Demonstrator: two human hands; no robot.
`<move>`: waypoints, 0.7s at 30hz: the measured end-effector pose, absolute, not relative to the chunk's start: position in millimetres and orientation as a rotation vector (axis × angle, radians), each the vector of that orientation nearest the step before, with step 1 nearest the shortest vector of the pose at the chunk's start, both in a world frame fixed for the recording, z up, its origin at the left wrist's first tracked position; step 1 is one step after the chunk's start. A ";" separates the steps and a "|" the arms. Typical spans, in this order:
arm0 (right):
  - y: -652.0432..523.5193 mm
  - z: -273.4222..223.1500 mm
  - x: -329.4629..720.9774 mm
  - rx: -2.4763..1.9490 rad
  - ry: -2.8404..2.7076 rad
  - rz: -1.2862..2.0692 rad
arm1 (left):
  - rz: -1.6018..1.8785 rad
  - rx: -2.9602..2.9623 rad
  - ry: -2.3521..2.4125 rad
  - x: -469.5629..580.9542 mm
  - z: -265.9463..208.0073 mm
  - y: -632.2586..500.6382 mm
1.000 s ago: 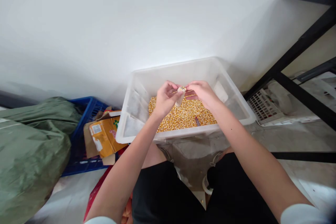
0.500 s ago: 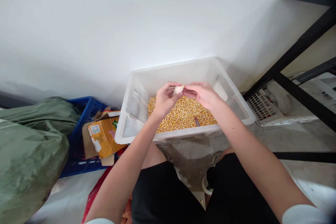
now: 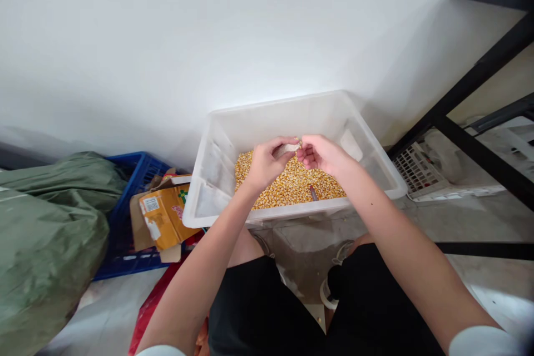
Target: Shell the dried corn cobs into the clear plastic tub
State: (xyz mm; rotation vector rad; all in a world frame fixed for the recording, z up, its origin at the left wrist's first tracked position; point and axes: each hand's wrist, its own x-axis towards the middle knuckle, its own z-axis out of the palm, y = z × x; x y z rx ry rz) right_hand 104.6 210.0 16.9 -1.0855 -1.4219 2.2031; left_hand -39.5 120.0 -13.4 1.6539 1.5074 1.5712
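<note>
The left hand (image 3: 267, 162) has its fingers wrapped around a pale corn cob (image 3: 286, 149), above the corn kernels (image 3: 287, 181) between the far and near edges of a translucent bin (image 3: 275, 119). The right hand (image 3: 324, 154) curls its fingers at the cob's tip; whether they pinch it, I cannot tell. A small reddish-brown object (image 3: 313, 193) lies near the bin's near edge.

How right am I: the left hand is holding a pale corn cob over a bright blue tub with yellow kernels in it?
Not quite: the tub is whitish and translucent, not blue, as the head view shows. The left hand does hold a pale corn cob over it, and yellow kernels lie inside.
</note>
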 end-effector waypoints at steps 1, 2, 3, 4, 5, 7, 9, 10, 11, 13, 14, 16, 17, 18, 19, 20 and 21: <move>209.1 17.0 104.6 -1.089 -1.413 2.193 | 1.569 1.652 1.500 -38.9 -13.1 119.9; 207.9 17.2 104.4 -1.089 -1.411 2.170 | 1.570 1.638 1.488 -38.3 -12.5 119.8; 206.5 17.5 104.1 -1.081 -1.417 2.140 | 1.575 1.615 1.474 -37.9 -11.7 119.9; 205.1 18.0 103.8 -1.064 -1.429 2.111 | 1.580 1.589 1.458 -37.5 -10.8 120.1; 204.0 18.5 103.5 -1.040 -1.438 2.088 | 1.588 1.560 1.442 -37.3 -9.9 120.3; 203.5 19.9 103.3 -0.991 -1.426 2.102 | 1.609 1.509 1.418 -37.1 -8.3 120.8; 205.3 21.0 103.8 -0.959 -1.377 2.202 | 1.618 1.485 1.411 -37.3 -7.3 121.0; 206.8 21.4 104.4 -0.962 -1.347 2.253 | 1.616 1.487 1.418 -37.6 -7.1 120.9; 208.4 21.5 104.9 -0.975 -1.328 2.295 | 1.608 1.502 1.432 -37.9 -7.1 120.6; 211.2 21.3 106.0 -1.013 -1.328 2.337 | 1.585 1.556 1.462 -38.5 -7.4 119.7; 212.1 21.0 106.3 -1.029 -1.340 2.343 | 1.575 1.588 1.475 -38.8 -7.6 119.1; 212.8 19.8 106.3 -1.044 -1.358 2.348 | 1.558 1.646 1.490 -39.3 -8.0 117.9; 212.7 19.0 106.1 -1.046 -1.359 2.344 | 1.550 1.666 1.493 -39.4 -7.9 117.4; 212.4 18.2 105.7 -1.047 -1.356 2.335 | 1.543 1.681 1.497 -39.4 -7.8 117.0; 212.0 17.4 105.3 -1.047 -1.355 2.324 | 1.534 1.691 1.500 -39.3 -7.4 116.7; 211.5 16.7 104.9 -1.048 -1.359 2.309 | 1.525 1.697 1.502 -39.2 -7.0 116.6; 211.0 16.2 104.5 -1.051 -1.370 2.285 | 1.519 1.701 1.505 -39.0 -6.4 116.5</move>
